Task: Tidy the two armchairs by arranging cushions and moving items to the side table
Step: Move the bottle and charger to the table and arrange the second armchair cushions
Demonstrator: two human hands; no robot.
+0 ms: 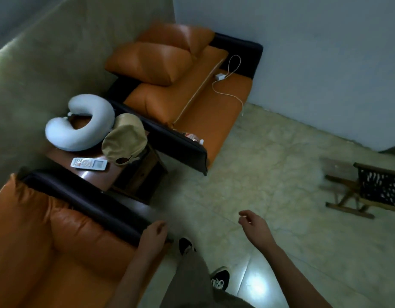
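Far armchair [205, 112], at twelve o'clock from us: orange seat, dark arms, two orange cushions [152, 63] stacked against its back at the eleven o'clock corner. We judge it the chair not yet finished, since a white charger with its cable [223, 84] lies looped on the seat toward one o'clock and a small packet-like item [192, 137], too blurred to name, sits by the near arm. Near armchair [58, 241], at eight o'clock: seat bare in what we see. Side table [96, 176], between the two chairs at ten o'clock: already carrying a grey neck pillow [80, 123], a tan cap [125, 138] touching it, and a white remote [89, 163] at the near edge. Left hand [153, 237], at six o'clock: loosely curled beside the near chair's dark arm, gripping nothing we can make out. Right hand [253, 222], at five o'clock: well apart from the left, fingers relaxed and empty over the floor. Our next move, as we judge it, calls for stepping toward twelve o'clock and gathering charger and cable together, so the loose cord does not trail, then setting them on the table.
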